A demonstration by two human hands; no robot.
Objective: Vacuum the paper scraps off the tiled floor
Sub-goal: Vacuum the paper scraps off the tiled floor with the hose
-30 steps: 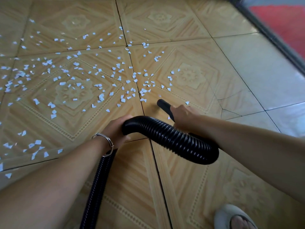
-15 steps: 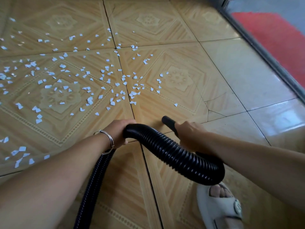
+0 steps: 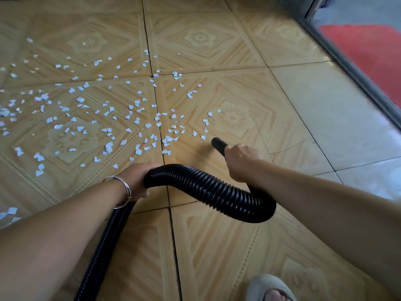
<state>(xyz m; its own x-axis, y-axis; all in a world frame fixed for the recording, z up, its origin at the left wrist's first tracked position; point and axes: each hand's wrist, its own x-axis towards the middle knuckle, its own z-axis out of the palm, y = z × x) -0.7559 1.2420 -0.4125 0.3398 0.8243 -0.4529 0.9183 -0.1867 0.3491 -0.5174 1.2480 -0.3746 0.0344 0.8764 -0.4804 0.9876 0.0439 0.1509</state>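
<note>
Scraps (image 3: 168,139) strewn over the floor (image 3: 217,246) ahead of the left hand (image 3: 136,179), mostly uncleared, the nearest just beyond the nozzle (image 3: 217,142). Nozzle pushed forward again to the scatter's edge after a pull-back half a second ago; likely starting another pass. Right hand (image 3: 240,159) wrapped round the nozzle, left hand gripping the hose (image 3: 208,187) at its bend. Nozzle mouth turned away, unseen. Vacuum body out of frame. Lone scrap formerly right of the nozzle gone or hidden; cannot tell which.

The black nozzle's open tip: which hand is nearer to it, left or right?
Right. The right hand grips the nozzle just behind its tip; the left hand holds the ribbed hose farther back, at its bend.
</note>
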